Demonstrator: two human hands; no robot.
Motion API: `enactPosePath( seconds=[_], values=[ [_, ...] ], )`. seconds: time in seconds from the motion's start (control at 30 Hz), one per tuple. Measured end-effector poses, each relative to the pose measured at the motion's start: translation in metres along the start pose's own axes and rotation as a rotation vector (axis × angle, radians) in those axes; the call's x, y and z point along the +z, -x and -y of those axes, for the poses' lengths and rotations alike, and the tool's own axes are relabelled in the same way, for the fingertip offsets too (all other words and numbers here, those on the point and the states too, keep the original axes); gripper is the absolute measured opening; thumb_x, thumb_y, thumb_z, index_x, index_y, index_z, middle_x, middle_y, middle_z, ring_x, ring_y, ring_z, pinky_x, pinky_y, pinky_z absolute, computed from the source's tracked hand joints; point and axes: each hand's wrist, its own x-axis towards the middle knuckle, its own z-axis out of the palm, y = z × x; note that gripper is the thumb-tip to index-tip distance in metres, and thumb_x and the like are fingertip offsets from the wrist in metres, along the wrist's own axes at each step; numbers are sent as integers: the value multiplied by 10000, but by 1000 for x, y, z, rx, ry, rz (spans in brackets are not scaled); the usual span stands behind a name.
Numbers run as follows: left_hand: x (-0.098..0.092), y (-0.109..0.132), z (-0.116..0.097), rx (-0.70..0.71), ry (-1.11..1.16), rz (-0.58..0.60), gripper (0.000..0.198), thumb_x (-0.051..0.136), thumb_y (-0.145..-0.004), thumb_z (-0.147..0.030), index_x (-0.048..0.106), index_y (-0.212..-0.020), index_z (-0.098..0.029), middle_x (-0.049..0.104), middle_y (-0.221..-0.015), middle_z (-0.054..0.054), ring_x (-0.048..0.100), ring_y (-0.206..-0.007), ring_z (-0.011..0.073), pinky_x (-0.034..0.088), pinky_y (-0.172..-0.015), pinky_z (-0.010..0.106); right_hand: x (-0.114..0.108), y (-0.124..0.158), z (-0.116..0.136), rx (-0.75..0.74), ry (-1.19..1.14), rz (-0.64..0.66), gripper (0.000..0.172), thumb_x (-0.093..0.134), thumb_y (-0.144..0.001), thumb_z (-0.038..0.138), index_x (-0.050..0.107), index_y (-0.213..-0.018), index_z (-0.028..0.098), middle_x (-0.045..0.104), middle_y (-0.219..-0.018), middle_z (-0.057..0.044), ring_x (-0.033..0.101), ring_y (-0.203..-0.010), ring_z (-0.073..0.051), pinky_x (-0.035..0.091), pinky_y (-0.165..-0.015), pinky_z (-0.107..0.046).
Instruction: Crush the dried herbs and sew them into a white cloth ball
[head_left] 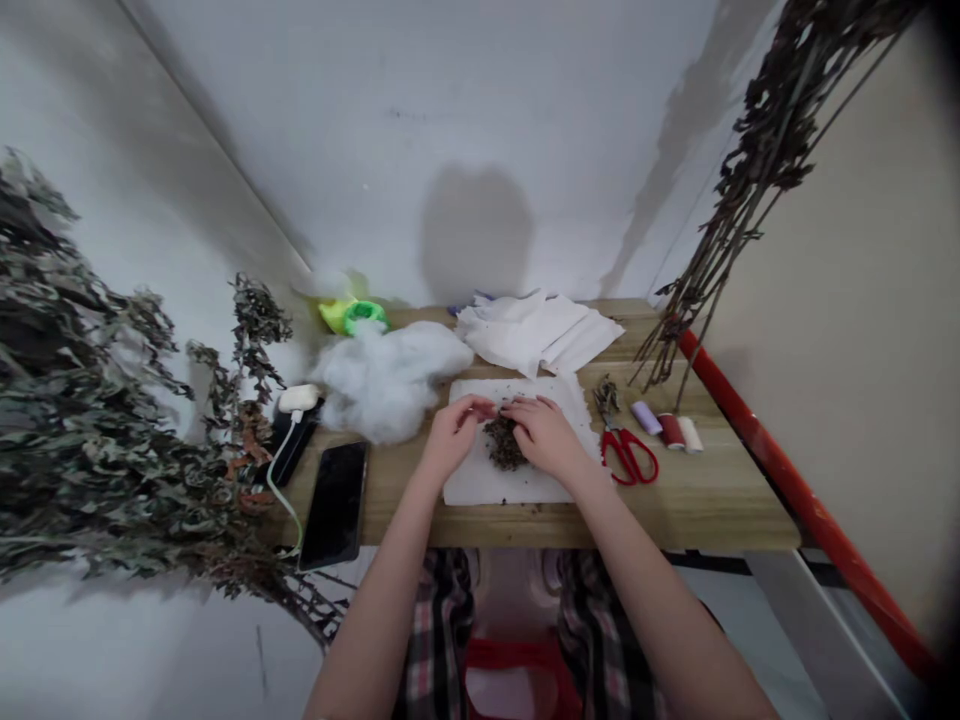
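A small heap of crumbled dried leaves (505,446) lies on a white cloth (469,484) at the middle of the wooden table. My left hand (455,428) is at the heap's upper left, its fingers stretched to the right and the thumb apart. From the other side my right hand (551,434) reaches over the heap, fingers extended and thumb against the crumbs. The fingertips of both hands nearly meet at the heap's far edge. Whether a bit of leaf sits between them is too small to tell. Loose crumbs dot the cloth around.
Red-handled scissors (628,456) and thread spools (670,430) lie to the right. White cloth pieces (536,330) and fluffy stuffing (390,375) are at the back. A phone (335,505) lies left. Dried plant bunches (135,430) flank the table.
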Motion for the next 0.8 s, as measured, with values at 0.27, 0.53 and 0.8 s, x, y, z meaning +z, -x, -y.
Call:
enactPosePath(
  seconds=[0.27,0.53,0.8],
  values=[
    [-13,4,-6,53,-103,-249,197,488,-857,-270,626,-947,-162,660,-918,63,655,-742,132,526,-655,254,0,-1,-3,16,-19,-33,407,414,-835,121,637,-1172,173,625,-1266,-70,518,-1231,-211,294,-1097,-444],
    [-63,10,-12,179,-621,-1014,254,530,-847,-274,569,-1063,-147,568,-852,31,485,-668,118,436,-668,260,0,-2,-6,20,-36,-95,394,415,-834,111,648,-1146,172,651,-1222,-75,551,-1189,-218,330,-1071,-442],
    [-86,-24,-8,-55,-887,-869,400,599,-794,-360,603,-1149,-175,599,-1058,121,521,-1000,276,396,-948,428,-1,-1,-6,28,-53,-108,390,415,-833,110,649,-1140,165,660,-1205,-74,558,-1178,-221,334,-1071,-438]
  ],
)
